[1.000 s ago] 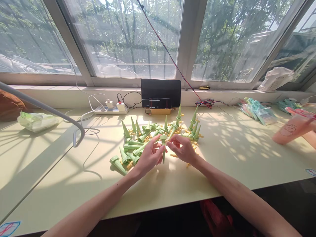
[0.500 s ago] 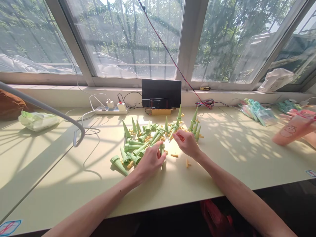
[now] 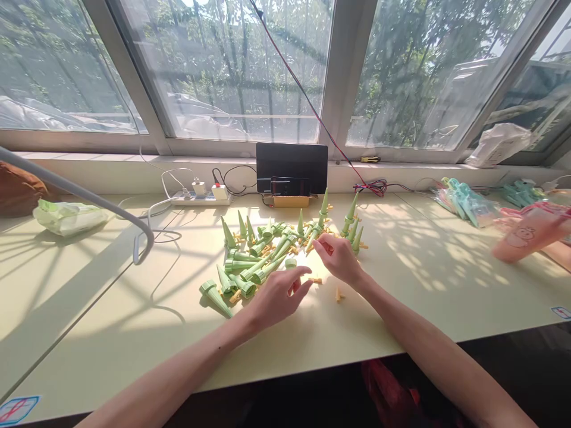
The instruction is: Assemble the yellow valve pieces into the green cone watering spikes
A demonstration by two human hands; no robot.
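My left hand [image 3: 285, 289] is open just over the table, thumb and forefinger apart with nothing seen between them. Just beyond its fingers is a small green cap-like piece [image 3: 291, 263], its lower part unclear in the glare. A yellow T-shaped plastic piece [image 3: 316, 280] lies near the fingertips. My right hand [image 3: 335, 255] is closed in a pinch above the table; what it holds, if anything, is hidden. Around both hands lie several green plastic watering spikes [image 3: 244, 264], some standing point up. Another yellow valve-like piece [image 3: 339, 295] lies beneath my right forearm.
A black tablet [image 3: 292, 163] stands at the back, near a power strip [image 3: 203, 199] with plugs. A grey metal arm [image 3: 89, 187] reaches in from the left. At right are bagged teal items [image 3: 468, 202] and another person's hand by a pink cup [image 3: 526, 235].
My left hand has let go of the green spike it gripped, opened and shifted slightly down. My right hand stays almost in place.
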